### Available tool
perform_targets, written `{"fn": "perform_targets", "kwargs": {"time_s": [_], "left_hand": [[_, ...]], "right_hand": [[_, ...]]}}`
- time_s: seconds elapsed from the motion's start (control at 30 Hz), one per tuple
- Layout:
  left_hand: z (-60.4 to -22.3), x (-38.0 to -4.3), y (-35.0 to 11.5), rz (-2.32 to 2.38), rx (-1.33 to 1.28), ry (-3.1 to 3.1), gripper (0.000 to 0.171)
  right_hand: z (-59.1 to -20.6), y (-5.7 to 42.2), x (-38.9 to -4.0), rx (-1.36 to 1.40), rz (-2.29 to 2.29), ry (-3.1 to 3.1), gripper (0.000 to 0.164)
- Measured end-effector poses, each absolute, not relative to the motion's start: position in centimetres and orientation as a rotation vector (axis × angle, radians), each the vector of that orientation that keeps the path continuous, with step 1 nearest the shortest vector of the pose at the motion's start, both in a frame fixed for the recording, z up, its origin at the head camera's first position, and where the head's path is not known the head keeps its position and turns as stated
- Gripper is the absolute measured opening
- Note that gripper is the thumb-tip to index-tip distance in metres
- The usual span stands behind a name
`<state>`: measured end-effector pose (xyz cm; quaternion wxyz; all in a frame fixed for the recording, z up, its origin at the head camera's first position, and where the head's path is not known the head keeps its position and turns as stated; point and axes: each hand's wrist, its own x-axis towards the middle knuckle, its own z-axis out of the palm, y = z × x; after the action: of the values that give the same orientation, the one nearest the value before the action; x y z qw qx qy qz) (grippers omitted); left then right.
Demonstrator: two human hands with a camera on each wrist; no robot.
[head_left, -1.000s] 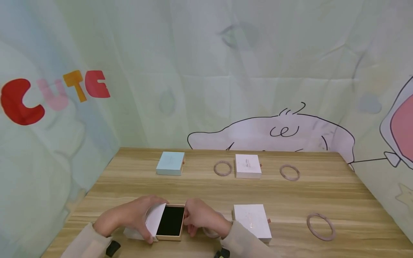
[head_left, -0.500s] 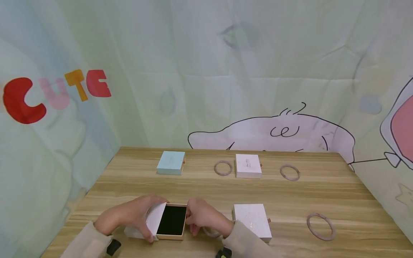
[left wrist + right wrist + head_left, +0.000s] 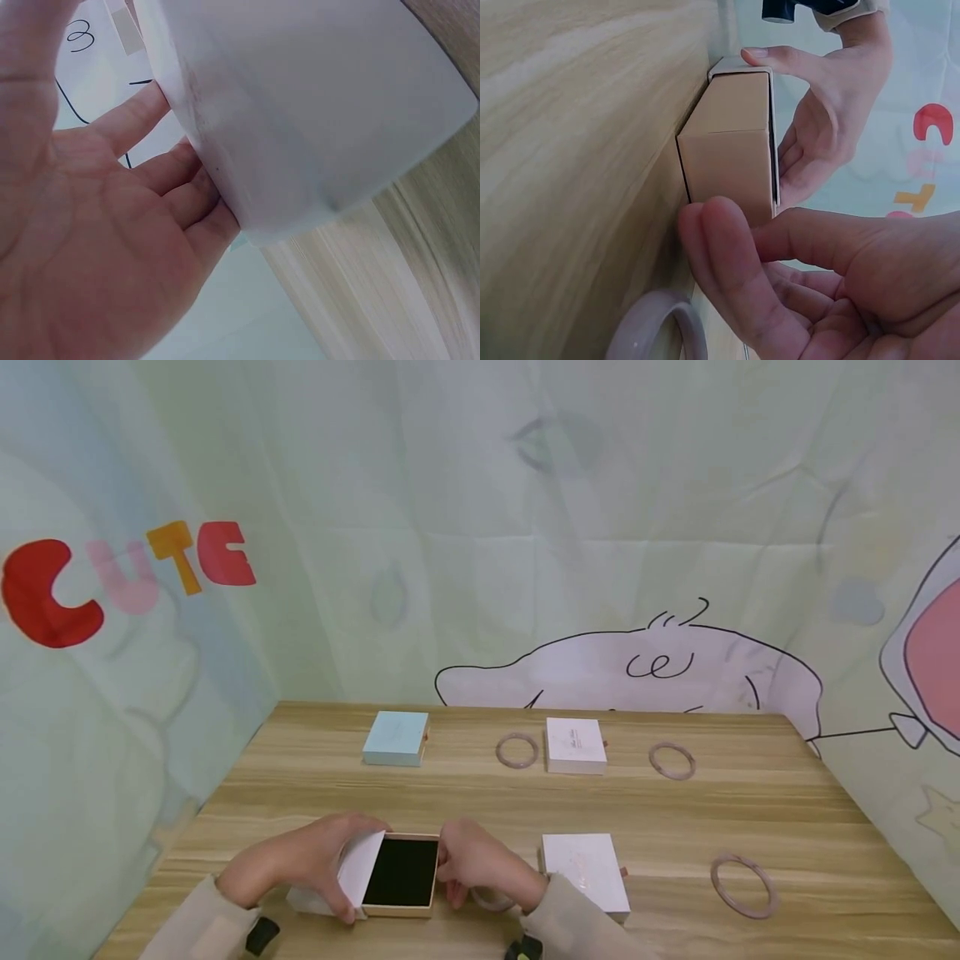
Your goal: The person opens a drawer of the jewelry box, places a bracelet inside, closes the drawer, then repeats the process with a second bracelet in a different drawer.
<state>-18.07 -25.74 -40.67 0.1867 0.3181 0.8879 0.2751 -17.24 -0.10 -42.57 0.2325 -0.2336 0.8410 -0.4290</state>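
Note:
A white drawer-style gift box lies on the table at front left. My left hand (image 3: 322,856) grips its white sleeve (image 3: 358,870), thumb on the near side and fingers on the far side. From the sleeve's right end sticks out the tan-walled drawer (image 3: 727,161), its black lining (image 3: 401,872) showing with nothing on it. My right hand (image 3: 480,860) pinches at the drawer's right front with thumb and fingers, which hide the exact spot held. A pale pinkish bangle (image 3: 641,322) lies beneath and beside the right hand, partly covered by it in the head view.
To the right stands another white box (image 3: 585,872), with a bangle (image 3: 716,885) farther right. Along the back are a light blue box (image 3: 397,735), a bangle (image 3: 500,752), a white box (image 3: 573,743) and another bangle (image 3: 660,768). A printed curtain (image 3: 480,568) rises behind the table.
The drawer has slid slightly farther right out of its sleeve, and my right hand has moved right with it. My left hand stays in place on the sleeve.

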Motion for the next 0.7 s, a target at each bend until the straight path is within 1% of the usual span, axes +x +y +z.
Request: {"fn": "perform_targets", "kwargs": {"time_s": [0.23, 0.47, 0.7], "left_hand": [[-40.61, -18.17, -25.68, 0.774, 0.895, 2.49, 0.093], [-40.78, -18.09, -25.77, 0.792, 0.88, 2.485, 0.093], [-40.86, -18.15, -25.82, 0.792, 0.89, 2.484, 0.093]], "right_hand": [[-42.54, 0.22, -17.3, -0.633, -1.192, 2.305, 0.026], [-42.6, 0.37, -17.47, -0.672, -1.155, 2.314, 0.031], [-42.63, 0.43, -17.39, -0.636, -1.17, 2.307, 0.032]]}}
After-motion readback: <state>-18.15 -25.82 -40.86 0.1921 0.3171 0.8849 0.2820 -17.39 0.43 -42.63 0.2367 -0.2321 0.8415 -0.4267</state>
